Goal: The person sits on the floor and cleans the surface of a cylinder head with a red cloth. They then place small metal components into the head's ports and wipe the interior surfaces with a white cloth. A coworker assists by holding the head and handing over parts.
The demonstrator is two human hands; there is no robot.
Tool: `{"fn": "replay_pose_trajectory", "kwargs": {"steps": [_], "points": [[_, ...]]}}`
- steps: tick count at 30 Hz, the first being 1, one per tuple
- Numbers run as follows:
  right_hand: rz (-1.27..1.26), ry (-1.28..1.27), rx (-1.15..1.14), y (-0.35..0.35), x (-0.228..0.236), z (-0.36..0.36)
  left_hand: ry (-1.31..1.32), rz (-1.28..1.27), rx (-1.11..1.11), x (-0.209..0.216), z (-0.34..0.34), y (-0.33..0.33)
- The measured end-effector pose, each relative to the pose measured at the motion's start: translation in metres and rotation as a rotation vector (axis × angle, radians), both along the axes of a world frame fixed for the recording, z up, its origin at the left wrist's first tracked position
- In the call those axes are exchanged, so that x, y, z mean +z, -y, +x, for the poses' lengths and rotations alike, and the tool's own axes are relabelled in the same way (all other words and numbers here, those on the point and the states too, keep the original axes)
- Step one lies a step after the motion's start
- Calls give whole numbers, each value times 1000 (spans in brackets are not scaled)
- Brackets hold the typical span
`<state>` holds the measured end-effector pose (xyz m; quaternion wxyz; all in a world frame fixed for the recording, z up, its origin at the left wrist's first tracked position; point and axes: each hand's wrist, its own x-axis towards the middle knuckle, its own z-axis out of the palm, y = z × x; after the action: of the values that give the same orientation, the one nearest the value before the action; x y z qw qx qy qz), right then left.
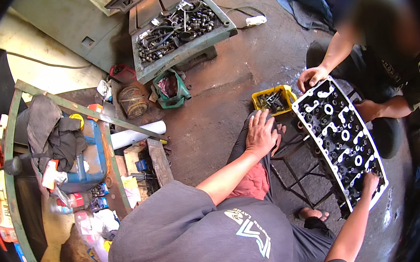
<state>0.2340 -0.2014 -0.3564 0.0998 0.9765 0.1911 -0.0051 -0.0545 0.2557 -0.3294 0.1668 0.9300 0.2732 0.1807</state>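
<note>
A long engine cylinder head [329, 128], black inside with bright machined edges and white rings, lies on a dark metal stand at the right. My right hand [371, 182] reaches down into its near end, fingers curled and pointing downward; whatever they grip is hidden. My left hand [260, 135] rests flat on my bent knee with its fingers apart, holding nothing. Across from me a co-worker's hand [312, 77] is at the far corner of the cylinder head, and that person's other hand [368, 110] is by its right side.
A yellow bin [273, 100] of metal parts stands beyond my knee. Farther off, a green-edged bench [182, 48] carries a heap of valves and small parts. At left are a metal frame [81, 110], a blue container [87, 158] and a wooden box [158, 163].
</note>
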Motion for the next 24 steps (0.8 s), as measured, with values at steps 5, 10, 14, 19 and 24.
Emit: {"fn": "replay_pose_trajectory", "kwargs": {"steps": [5,10,14,19,24], "points": [[-362,-103,56,24,-31,25,73,99,1,-1,5,-3],[-265,-165,-75,1,-7,7,29,72,-18,-2,12,0],[231,-159,-530,-33,32,-24,67,67,-24,-4,11,-1],[681,-91,-418,-44,59,-65,61,49,38,-8,-3,-7],[1223,-16,-331,-17,94,-119,72,10,33,-6,-4,-9]]}}
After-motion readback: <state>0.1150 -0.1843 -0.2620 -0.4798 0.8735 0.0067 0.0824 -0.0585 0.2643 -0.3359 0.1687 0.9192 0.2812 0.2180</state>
